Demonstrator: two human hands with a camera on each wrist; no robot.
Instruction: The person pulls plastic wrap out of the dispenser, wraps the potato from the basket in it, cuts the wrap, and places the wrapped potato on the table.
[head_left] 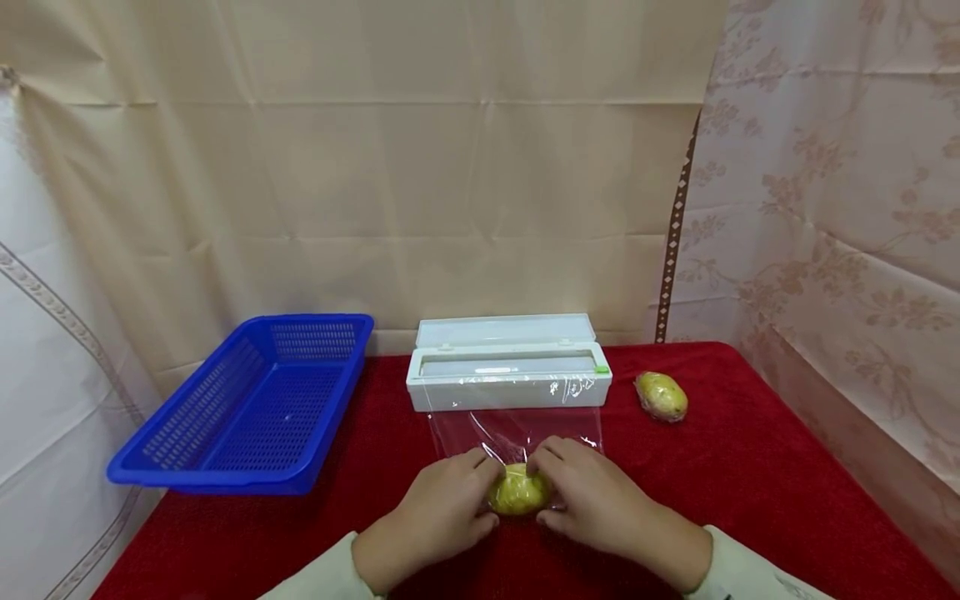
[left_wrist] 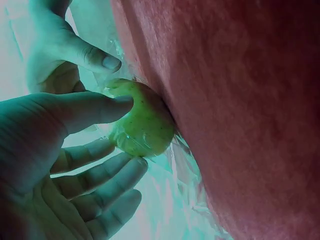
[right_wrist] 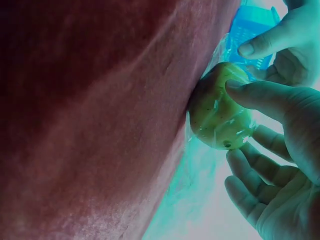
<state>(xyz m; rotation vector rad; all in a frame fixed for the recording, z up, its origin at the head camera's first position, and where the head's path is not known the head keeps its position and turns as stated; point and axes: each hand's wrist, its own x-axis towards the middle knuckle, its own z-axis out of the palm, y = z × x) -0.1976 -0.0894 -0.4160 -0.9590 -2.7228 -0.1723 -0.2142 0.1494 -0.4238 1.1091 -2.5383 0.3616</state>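
Note:
A yellow potato (head_left: 519, 490) lies on the red cloth near the front, with clear cling film (head_left: 480, 429) over it. My left hand (head_left: 450, 500) holds its left end, the thumb on the near side and fingertips at the far side. At the other end my right hand (head_left: 596, 498) grips it in the same way. Film clings to the potato's skin (right_wrist: 217, 112) in the right wrist view, and loose folds of film (left_wrist: 182, 165) spread beside it in the left wrist view. The film runs back to a white dispenser box (head_left: 510, 393) with its lid raised.
A second potato (head_left: 662, 396), wrapped in film, lies right of the dispenser. On the left stands a blue plastic basket (head_left: 318, 454) with nothing in it. The red-covered table (head_left: 765, 475) ends at a beige curtain (head_left: 480, 183) behind.

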